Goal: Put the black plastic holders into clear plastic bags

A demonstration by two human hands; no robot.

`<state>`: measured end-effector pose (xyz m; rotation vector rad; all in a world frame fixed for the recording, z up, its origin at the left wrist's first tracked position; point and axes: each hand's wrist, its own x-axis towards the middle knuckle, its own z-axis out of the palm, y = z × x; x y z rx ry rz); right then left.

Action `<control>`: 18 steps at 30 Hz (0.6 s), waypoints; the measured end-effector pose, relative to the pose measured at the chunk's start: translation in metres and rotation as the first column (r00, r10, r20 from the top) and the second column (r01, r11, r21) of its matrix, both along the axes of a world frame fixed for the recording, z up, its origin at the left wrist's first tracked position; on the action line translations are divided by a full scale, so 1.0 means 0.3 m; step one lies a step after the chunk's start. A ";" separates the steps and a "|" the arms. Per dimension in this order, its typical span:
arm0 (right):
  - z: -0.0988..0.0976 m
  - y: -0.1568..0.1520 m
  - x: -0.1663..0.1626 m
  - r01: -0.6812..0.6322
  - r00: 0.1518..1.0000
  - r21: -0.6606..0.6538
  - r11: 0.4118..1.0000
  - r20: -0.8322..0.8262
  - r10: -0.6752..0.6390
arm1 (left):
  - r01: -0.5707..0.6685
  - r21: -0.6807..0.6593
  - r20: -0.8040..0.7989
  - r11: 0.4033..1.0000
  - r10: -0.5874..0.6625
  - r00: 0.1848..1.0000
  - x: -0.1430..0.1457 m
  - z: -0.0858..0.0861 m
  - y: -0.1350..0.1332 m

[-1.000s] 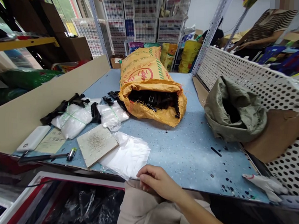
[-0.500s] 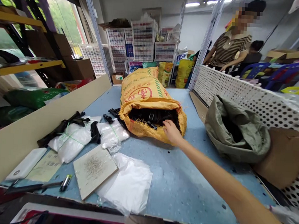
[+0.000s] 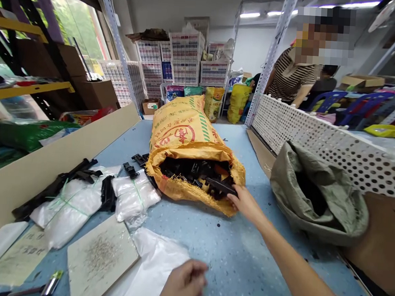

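A yellow woven sack [image 3: 182,124] lies on the blue tabletop, its frayed mouth facing me and full of black plastic parts [image 3: 183,169]. At the right of the mouth, my right hand [image 3: 246,204] is closed on the end of a long black plastic piece [image 3: 222,185], which still rests partly in the opening. My left hand [image 3: 185,281] is low in front, above a white plastic bag [image 3: 153,261], fingers loosely curled and thumb apart, with nothing visible in it. Beside it is a square tile-like board [image 3: 104,254] with small debris on top.
Bundles of clear plastic bags [image 3: 75,207] tied with green string lie left, among black parts. A hammer-like tool [image 3: 51,284] and a paper note [image 3: 20,257] are at the near left. A grey-green sack [image 3: 318,195] stands right, beside a perforated white panel [image 3: 319,133]. A person [image 3: 292,78] is behind it.
My right hand has gone from inside the sack's mouth to its right edge, now gripping a long black piece. My left hand has come into view from below. The view has shifted.
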<state>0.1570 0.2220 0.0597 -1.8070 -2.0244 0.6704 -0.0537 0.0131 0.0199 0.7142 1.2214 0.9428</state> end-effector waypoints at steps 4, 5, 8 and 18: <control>-0.118 -0.280 0.057 -0.278 0.635 -0.444 0.852 -0.750 -0.184 | -0.174 0.185 0.300 0.967 0.113 0.947 0.123 0.025 0.207; -0.149 -0.344 0.053 -0.355 0.532 -0.510 0.784 -0.799 -0.279 | -0.173 0.191 0.389 0.966 0.087 0.917 0.148 0.036 0.233; -0.186 -0.467 0.034 -0.540 0.435 -0.553 0.634 -0.829 -0.353 | -0.108 0.155 0.542 0.982 0.006 0.840 0.196 0.062 0.245; 0.028 -0.357 0.004 -0.234 0.916 0.393 0.889 -0.217 0.337 | -0.018 0.039 0.315 0.999 0.005 0.949 0.205 0.095 0.130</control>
